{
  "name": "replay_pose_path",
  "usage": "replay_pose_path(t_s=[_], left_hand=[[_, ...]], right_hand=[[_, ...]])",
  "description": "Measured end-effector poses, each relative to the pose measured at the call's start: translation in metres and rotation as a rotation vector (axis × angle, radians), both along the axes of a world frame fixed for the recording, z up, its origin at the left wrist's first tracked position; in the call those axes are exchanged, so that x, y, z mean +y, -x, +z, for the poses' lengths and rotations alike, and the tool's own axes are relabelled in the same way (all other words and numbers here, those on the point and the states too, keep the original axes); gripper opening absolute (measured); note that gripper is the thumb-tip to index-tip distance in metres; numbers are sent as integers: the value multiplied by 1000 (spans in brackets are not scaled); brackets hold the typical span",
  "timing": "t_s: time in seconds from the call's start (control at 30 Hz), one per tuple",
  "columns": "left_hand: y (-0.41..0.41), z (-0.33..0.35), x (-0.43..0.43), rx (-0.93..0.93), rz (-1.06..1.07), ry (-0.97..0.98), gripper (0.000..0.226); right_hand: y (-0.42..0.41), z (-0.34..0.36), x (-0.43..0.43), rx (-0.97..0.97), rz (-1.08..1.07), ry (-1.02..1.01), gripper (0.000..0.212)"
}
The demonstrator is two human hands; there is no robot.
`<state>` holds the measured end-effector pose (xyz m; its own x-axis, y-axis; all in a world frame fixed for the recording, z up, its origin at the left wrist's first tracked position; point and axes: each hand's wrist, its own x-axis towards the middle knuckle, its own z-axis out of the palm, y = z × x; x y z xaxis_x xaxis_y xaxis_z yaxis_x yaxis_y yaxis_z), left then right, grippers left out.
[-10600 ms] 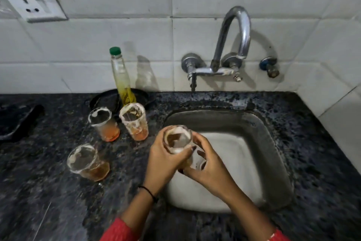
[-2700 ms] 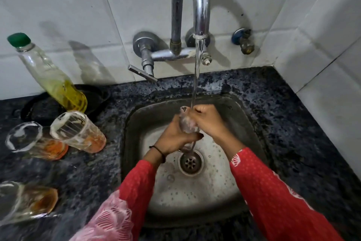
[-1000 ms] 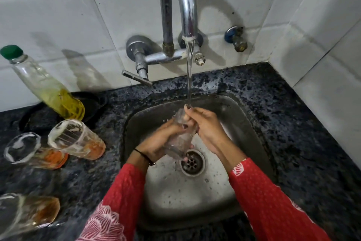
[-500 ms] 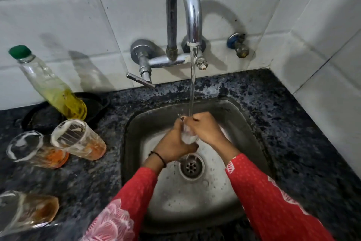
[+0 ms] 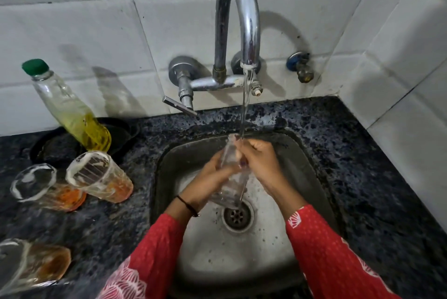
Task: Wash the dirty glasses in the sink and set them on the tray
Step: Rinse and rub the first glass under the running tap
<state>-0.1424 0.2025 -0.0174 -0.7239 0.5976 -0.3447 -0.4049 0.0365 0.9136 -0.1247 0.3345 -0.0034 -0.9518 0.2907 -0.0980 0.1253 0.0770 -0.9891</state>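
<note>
Here, a clear glass [image 5: 231, 178] is gripped around its body by the left hand [image 5: 211, 176] and pinched near its rim by the right hand [image 5: 262, 165], held tilted above the sink [image 5: 312, 177] under water from the tap [image 5: 238, 20], while three dirty glasses [image 5: 99, 177] are seen on the table [image 5: 362, 153], well to the left.

tap [image 5: 238, 20]: glossy chrome metal | counter [image 5: 362, 153]: speckled polished stone | sink [image 5: 242, 262]: dull steel

3 dirty glasses [image 5: 99, 176], 1 held glass [image 5: 232, 181], 2 hands [image 5: 262, 165], 1 bottle [image 5: 72, 109], 1 tap [image 5: 238, 20], 1 sink [image 5: 229, 252]
</note>
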Motion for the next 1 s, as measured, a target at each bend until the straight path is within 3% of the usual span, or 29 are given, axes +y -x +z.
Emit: replay_pose_path(t_s=[0.07, 0.13, 0.3, 0.43, 0.53, 0.63, 0.7, 0.77, 0.87, 0.93, 1.0], left_hand=[[0, 2, -3, -143, -39, -147, 32], [4, -3, -1, 73, -15, -9, 25], [9, -26, 7, 414, 107, 131, 76], [4, -37, 8, 433, 118, 116, 72], [-1, -47, -2, 212, 105, 147, 78], [-4, -54, -11, -301, 253, -219, 59], [-3, -46, -10, -449, 373, -421, 42], [-1, -34, -2, -381, 406, -419, 34], [3, -12, 14, -118, 373, -249, 26], [5, -3, 21, 97, 331, -88, 24], [5, 1, 26, 237, 290, -2, 23]], right_hand=[[-2, 1, -2, 61, -7, 112, 37], [-2, 5, -4, 45, 53, -9, 34], [-10, 13, 1, -177, 479, -864, 17], [-23, -7, -10, -21, 358, -1143, 29], [-36, -11, -8, 156, 184, -1122, 26], [-45, -12, -3, 245, -25, -846, 25], [-45, -18, -5, 86, -245, -436, 22], [-43, -29, -7, -107, -479, 114, 19], [-45, -46, -15, -218, -590, 906, 29], [-48, -50, -20, -254, -582, 1123, 34], [-46, -49, -23, -257, -570, 1196, 37]])
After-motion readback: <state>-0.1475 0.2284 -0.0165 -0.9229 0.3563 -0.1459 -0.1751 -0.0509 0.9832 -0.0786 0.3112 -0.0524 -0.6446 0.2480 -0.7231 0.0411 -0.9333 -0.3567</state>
